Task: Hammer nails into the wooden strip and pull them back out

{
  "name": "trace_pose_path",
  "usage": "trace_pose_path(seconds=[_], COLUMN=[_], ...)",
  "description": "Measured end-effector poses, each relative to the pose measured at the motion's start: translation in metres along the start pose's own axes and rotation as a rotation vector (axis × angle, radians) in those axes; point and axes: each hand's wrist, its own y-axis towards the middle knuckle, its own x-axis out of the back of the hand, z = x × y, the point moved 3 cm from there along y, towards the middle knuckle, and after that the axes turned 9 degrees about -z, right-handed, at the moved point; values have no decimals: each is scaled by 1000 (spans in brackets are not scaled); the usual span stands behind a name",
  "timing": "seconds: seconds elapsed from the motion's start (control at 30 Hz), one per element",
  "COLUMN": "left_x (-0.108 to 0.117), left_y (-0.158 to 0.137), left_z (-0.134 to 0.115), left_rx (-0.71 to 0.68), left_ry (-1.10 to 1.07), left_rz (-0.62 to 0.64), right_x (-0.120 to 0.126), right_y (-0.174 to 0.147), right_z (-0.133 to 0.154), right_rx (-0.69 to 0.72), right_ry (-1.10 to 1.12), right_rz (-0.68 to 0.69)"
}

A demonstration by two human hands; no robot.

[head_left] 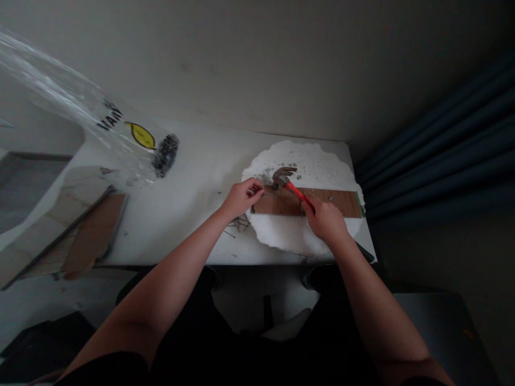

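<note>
Right hand (324, 221) has its grip closed round the red-handled dark-metal claw hammer (295, 190), head by the left end of the flat brown wood-grain plank (285, 206), likely held down the handle for control. Left hand (242, 198) is curled at that same end, can't tell if the bunched fingertips pinch anything. Plank lies on a white ragged-edged round pad (298, 236), presumably shielding the white rectangular worktop (197, 182); thin dark metal nails (240, 223) sit near the left wrist, probably for reach.
</note>
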Motion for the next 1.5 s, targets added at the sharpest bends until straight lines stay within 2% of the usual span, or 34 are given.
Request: trace_pose_path(seconds=[0.33,1.0,1.27,1.5], left_x=[0,-1,-1,-2], left_y=[0,-1,-2,-4], left_z=[0,-2,-1,-3], left_rx=[39,17,31,-12], left_ry=[67,69,87,129], left_rz=[12,7,7,0], right_x=[0,0,1,15], right_y=[0,0,1,-4], right_z=[1,-1,0,2], right_rx=[3,18,1,21], right_ry=[2,19,3,56], right_rz=[13,-18,12,-110])
